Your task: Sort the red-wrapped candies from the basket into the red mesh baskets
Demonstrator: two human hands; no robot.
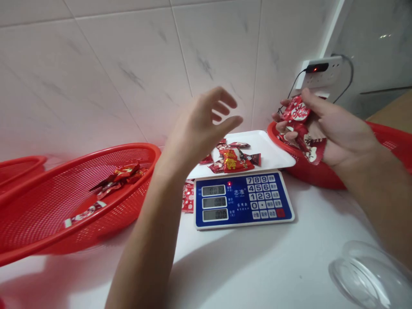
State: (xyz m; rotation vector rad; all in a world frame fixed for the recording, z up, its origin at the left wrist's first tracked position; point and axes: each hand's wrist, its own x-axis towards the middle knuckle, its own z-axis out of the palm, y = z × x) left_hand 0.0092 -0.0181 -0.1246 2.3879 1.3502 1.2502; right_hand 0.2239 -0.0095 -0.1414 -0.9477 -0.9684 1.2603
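My left hand (212, 116) hovers in front of the wall tiles, left of the scale tray, with fingers curved apart and nothing in them. Several red candy packets (301, 124) lie in my right hand (334, 124), its fingers curled around them above the right red basket. On the white scale tray (273, 150) rests a small pile of red wrapped candies (234, 159), one with gold lettering. The blue scale panel (243, 199) faces me with its displays lit; my left forearm hides part of the tray's left side.
A red mesh basket (128, 223) on the left holds a few packets. Another red basket (325, 178) stands at right. A dotted red packet (188, 197) lies beside the scale. A clear plastic container (370, 274) sits front right. A power strip (318, 73) hangs on the wall.
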